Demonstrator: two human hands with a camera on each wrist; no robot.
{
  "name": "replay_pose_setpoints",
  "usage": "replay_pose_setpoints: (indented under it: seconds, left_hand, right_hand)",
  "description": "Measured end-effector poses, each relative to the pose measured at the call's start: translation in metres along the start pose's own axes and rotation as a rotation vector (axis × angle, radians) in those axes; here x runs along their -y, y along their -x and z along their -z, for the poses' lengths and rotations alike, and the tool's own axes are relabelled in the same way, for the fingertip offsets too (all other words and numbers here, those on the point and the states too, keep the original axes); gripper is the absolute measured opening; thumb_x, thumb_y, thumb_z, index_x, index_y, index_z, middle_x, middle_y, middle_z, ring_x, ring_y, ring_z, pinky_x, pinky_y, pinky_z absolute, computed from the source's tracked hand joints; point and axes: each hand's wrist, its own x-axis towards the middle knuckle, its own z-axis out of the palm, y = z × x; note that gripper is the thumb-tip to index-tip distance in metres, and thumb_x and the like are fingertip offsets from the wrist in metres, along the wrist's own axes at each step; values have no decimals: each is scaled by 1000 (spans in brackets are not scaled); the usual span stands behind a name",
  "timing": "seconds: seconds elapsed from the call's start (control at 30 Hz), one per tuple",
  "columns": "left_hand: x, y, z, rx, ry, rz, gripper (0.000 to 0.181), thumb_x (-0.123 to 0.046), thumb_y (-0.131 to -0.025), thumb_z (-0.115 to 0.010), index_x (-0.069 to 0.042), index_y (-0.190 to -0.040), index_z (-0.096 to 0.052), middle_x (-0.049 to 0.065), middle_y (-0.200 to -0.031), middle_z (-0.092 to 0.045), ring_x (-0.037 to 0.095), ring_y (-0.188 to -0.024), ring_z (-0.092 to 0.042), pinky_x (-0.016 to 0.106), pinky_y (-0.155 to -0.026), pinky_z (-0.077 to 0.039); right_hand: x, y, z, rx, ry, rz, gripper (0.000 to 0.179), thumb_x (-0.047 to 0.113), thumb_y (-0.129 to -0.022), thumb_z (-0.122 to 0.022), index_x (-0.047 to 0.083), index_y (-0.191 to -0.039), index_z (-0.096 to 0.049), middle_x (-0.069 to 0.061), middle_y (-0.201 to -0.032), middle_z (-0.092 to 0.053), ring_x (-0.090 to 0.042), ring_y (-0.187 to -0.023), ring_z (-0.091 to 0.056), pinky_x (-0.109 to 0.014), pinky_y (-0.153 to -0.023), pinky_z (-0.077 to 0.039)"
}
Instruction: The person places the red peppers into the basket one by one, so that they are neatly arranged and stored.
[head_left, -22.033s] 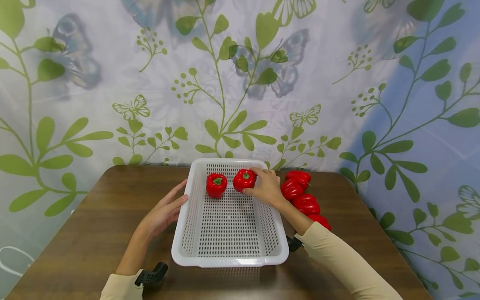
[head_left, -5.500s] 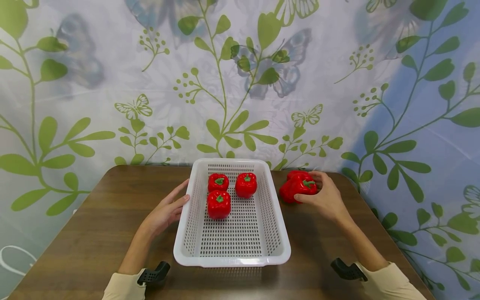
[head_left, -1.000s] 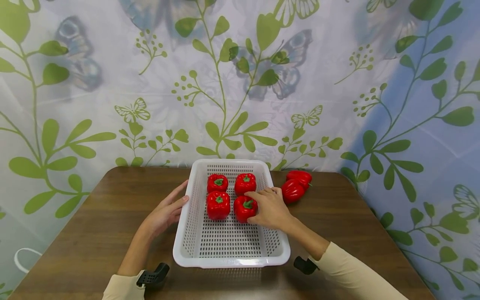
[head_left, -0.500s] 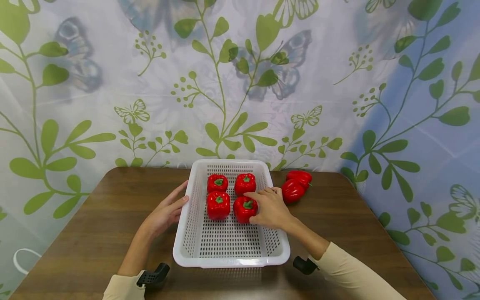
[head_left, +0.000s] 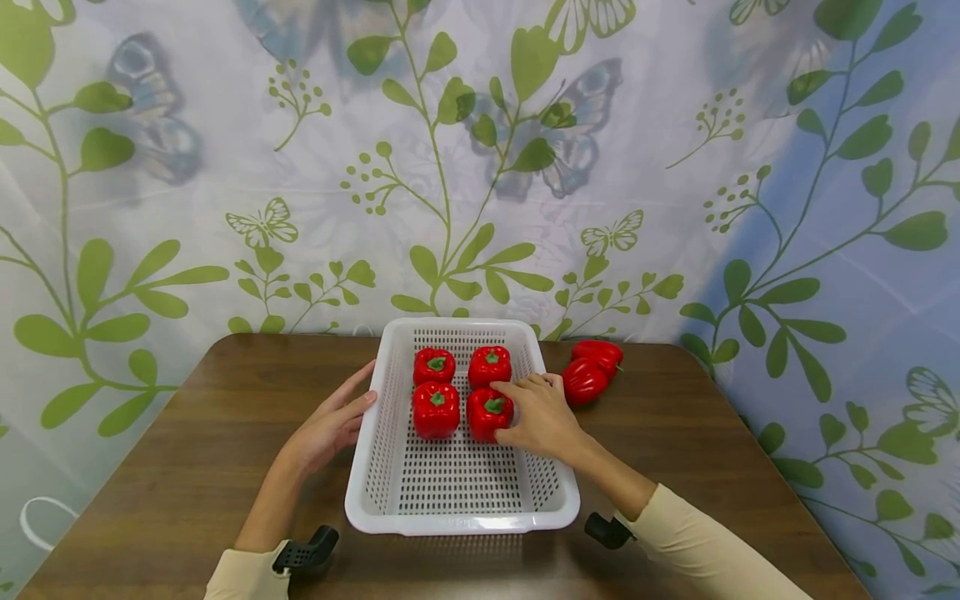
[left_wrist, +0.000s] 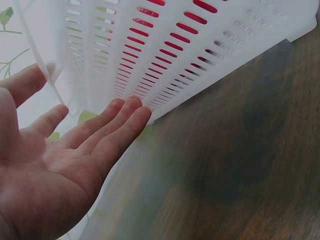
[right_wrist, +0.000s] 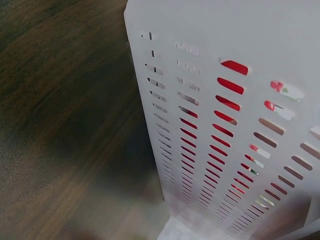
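Observation:
A white perforated plastic basket [head_left: 461,523] stands on the table with several red bell peppers in two rows. My right hand [head_left: 543,417] reaches over its right rim and grips the front right bell pepper [head_left: 489,417], thumb in front and fingers behind. Beside it sits the front left bell pepper [head_left: 436,412]; behind are the back left bell pepper [head_left: 433,367] and back right bell pepper [head_left: 490,367]. My left hand [head_left: 327,429] rests against the basket's left side, fingers extended along the wall [left_wrist: 200,65] in the left wrist view. The basket's side [right_wrist: 200,25] mostly hides my right hand in the right wrist view.
Two more red bell peppers [head_left: 585,382] lie on their sides on the brown wooden table [head_left: 675,500], right of the basket. A leaf-and-butterfly patterned cloth [head_left: 300,167] hangs behind the table's back edge. A white cable [head_left: 37,525] shows at far left.
Bell peppers have gone from the table into the basket one after another, carried by my right hand. Since half a second ago the gripped one has shifted slightly back. My left hand stays put.

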Motion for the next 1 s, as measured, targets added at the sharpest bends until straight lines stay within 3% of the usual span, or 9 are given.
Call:
replay_pose_setpoints:
  seconds: [0.47,0.7,0.77,0.9,1.0]
  left_hand:
    - [4,-2,1,2,9,2,65,-28,-108,-48,-32,-164,-14,24,-159,-34,43,-135,-53,48,-100,-55]
    - [6,-1,0,0,-4,0,64,-28,-108,-48,-33,-163,-16,24,-159,-36,43,-134,-54,49,-100,-54]
    - [5,-2,0,-3,-5,0,64,-28,-108,-49,-33,-163,-16,24,-159,-36,43,-133,-55,49,-100,-55]
    - [3,-2,0,-2,-3,-3,64,-28,-108,-48,-33,-163,-16,24,-159,-36,43,-133,-55,49,-100,-55]
    - [2,-2,1,4,-3,-5,65,-28,-108,-48,-32,-164,-15,24,-159,-34,43,-134,-54,49,-100,-55]
  right_hand:
    - [-2,-2,0,30,8,-2,72,36,-73,-86,19,-138,-63,-8,-125,-71,-27,-114,-60,-54,-103,-33]
    - [-5,-3,12,81,-168,-63,73,33,-79,-85,14,-144,-58,-11,-140,-63,-34,-131,-55,-57,-111,-31]
    - [-7,-4,19,57,-230,-79,71,32,-81,-83,12,-144,-57,-13,-141,-61,-35,-130,-57,-56,-111,-40]
    - [-14,-2,33,-49,-304,-118,66,34,-84,-82,10,-142,-59,-17,-137,-63,-36,-118,-64,-53,-92,-58]
    - [-21,0,39,-126,-311,-140,66,36,-84,-82,10,-141,-60,-17,-131,-67,-35,-107,-68,-48,-83,-61]
